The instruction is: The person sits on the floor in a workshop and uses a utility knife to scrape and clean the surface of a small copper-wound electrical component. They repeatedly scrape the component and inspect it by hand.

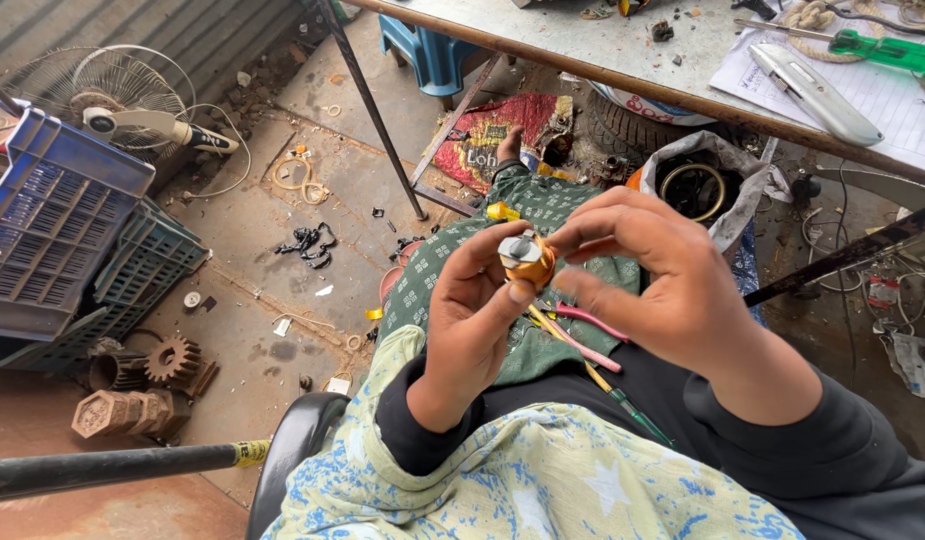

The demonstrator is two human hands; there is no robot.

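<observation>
Over the lap, the left hand (473, 330) pinches a small orange-wound coil part (528, 260) from below, steadying it; the right hand (673, 285) closes fingertips on its top. Pink-handled pliers (583, 330) lie on the lap. Beyond, the tabletop's near edge (623, 80) carries a utility knife (813, 95), leaving open floor to the left.

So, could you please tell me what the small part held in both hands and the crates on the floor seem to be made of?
The small part between the left hand and right hand looks like glossy orange winding, perhaps enamelled copper wire, around a dull grey metal core. The crates look like moulded plastic, matt blue and teal, given their open lattice walls.
</observation>
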